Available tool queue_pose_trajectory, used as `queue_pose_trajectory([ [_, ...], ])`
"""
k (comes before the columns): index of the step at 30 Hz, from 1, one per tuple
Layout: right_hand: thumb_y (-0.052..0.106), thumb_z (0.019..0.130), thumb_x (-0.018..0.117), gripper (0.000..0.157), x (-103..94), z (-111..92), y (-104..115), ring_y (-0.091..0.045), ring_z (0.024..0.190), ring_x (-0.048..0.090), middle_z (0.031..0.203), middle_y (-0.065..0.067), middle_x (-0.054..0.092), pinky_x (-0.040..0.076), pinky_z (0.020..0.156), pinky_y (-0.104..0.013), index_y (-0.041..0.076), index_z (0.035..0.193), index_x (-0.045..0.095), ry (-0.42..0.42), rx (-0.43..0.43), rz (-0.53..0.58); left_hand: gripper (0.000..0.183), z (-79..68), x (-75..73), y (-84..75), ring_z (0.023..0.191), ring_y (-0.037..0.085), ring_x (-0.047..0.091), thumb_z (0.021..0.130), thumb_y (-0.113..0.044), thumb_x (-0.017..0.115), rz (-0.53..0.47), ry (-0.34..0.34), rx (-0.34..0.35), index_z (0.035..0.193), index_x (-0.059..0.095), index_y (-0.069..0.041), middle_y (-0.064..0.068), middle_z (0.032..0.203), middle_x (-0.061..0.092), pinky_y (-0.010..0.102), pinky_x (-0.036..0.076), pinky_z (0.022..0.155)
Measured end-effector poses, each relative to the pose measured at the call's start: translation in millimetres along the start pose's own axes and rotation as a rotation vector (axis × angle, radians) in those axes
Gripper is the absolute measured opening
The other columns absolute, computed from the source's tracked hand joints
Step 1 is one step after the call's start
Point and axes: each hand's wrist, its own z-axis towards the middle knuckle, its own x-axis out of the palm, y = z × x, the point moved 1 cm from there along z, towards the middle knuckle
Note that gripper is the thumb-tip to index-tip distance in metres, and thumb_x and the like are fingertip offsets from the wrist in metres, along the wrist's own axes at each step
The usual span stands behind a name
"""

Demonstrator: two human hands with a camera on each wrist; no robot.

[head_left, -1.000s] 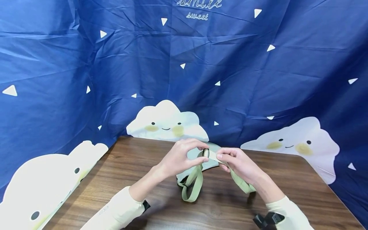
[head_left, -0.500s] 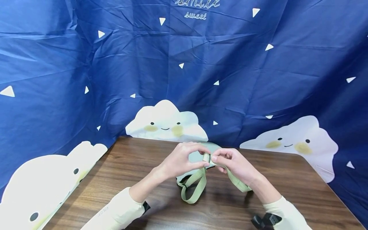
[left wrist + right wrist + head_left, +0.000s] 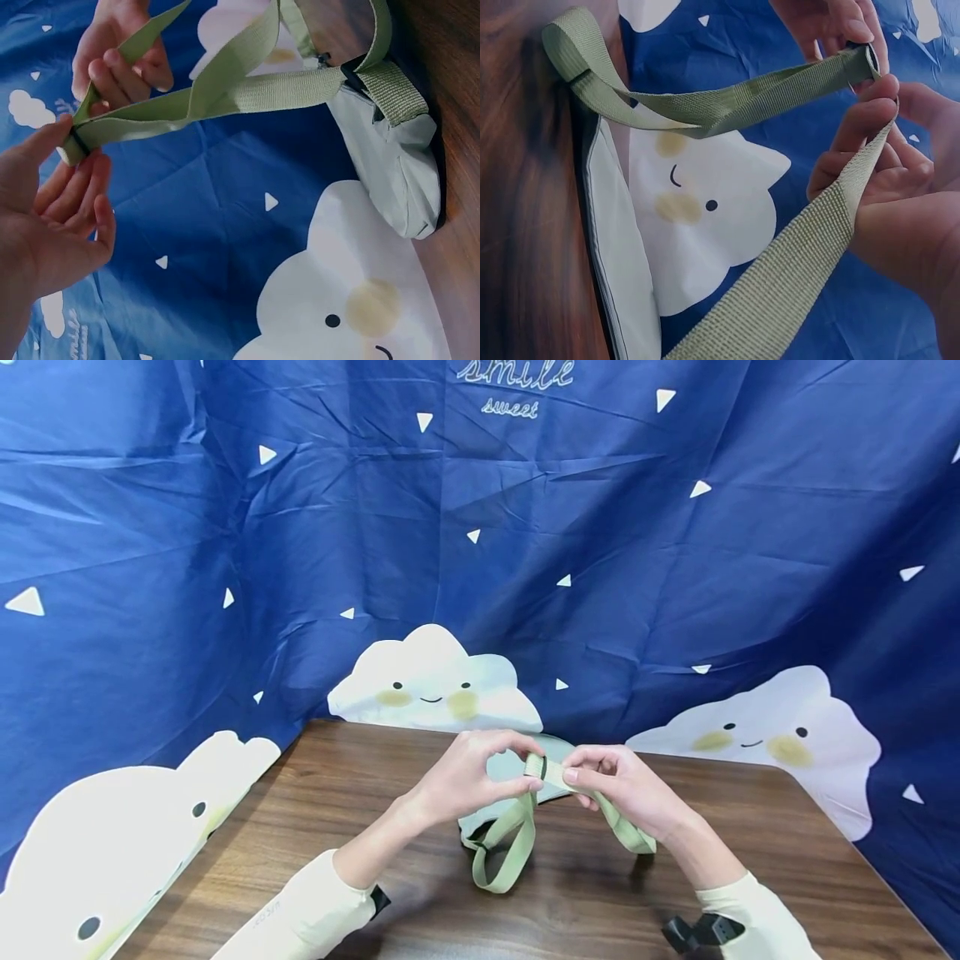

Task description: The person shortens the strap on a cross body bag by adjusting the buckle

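A pale grey-green pouch bag (image 3: 401, 172) lies at the back of the table, partly behind my hands in the head view. Its light green webbing strap (image 3: 780, 262) rises from it and loops down in front (image 3: 517, 860). Thumb and fingers of my left hand (image 3: 468, 777) pinch the strap's fold at a black slider buckle (image 3: 543, 767). Just to the right, my right hand (image 3: 622, 785) pinches the strap between thumb and index finger, a short flat stretch showing between the hands. From there the strap hangs below the right hand. Another black slider (image 3: 352, 71) sits close to the bag.
The brown wooden table (image 3: 300, 827) runs beneath both forearms. Behind it hangs a blue cloth (image 3: 360, 527) with white triangles and smiling clouds (image 3: 435, 668), reaching the table's back edge. Dark wrist devices (image 3: 701, 932) are strapped at the sleeves.
My right hand came in close against the buckle, then drew back right, so the strap shows between the hands again. The left hand keeps its pinch with little movement.
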Motion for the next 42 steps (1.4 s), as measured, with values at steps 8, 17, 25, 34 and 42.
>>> queue_pose_trajectory([
  [8, 0.009, 0.1, 0.065, 0.014, 9.5, 2, 0, -0.014, 0.066, 0.054, 0.074, -0.004, 0.058, 0.044, 0.059, -0.025, -0.004, 0.105, 0.066, -0.02, 0.021, 0.011, 0.028, -0.7, 3.9, -0.4, 0.094, 0.001, 0.06, 0.09, -0.022, 0.081, -0.012, 0.031, 0.017, 0.113, 0.071, -0.011, -0.01, 0.097, 0.067, 0.028, 0.05, 0.091],
  [17, 0.01, 0.1, 0.065, 0.017, 11.1, 3, -2, -0.013, 0.067, 0.055, 0.074, -0.005, 0.059, 0.045, 0.059, -0.024, -0.005, 0.106, 0.065, -0.023, 0.057, 0.012, 0.031, -1.7, 6.2, 0.4, 0.097, 0.001, 0.059, 0.089, -0.025, 0.082, 0.031, 0.059, -0.006, 0.115, 0.071, -0.013, -0.012, 0.101, 0.067, 0.023, 0.046, 0.09],
  [25, 0.005, 0.101, 0.058, 0.014, -2.1, 3, -7, -0.015, 0.072, 0.057, 0.086, -0.01, 0.061, 0.048, 0.066, -0.026, -0.004, 0.109, 0.066, 0.044, 0.038, 0.113, 0.031, -0.6, 1.3, 1.2, 0.099, 0.004, 0.061, 0.088, -0.026, 0.083, 0.059, 0.011, -0.02, 0.113, 0.072, -0.012, -0.01, 0.102, 0.069, 0.027, 0.048, 0.09],
  [34, 0.005, 0.101, 0.06, 0.015, 5.5, 4, -8, -0.015, 0.075, 0.058, 0.088, -0.007, 0.064, 0.047, 0.066, -0.024, -0.005, 0.11, 0.066, 0.037, 0.034, 0.134, 0.032, -2.1, 7.1, -0.4, 0.102, 0.004, 0.061, 0.088, -0.028, 0.083, 0.034, 0.022, -0.011, 0.114, 0.072, -0.013, -0.01, 0.107, 0.07, 0.026, 0.048, 0.09],
  [42, 0.003, 0.101, 0.057, 0.015, -4.1, 1, -7, -0.015, 0.074, 0.059, 0.083, -0.007, 0.064, 0.049, 0.065, -0.025, -0.007, 0.11, 0.064, 0.056, 0.02, 0.125, 0.03, -0.5, 2.3, 0.1, 0.103, 0.005, 0.062, 0.088, -0.027, 0.083, 0.069, -0.008, -0.01, 0.112, 0.072, -0.013, -0.009, 0.107, 0.071, 0.025, 0.046, 0.092],
])
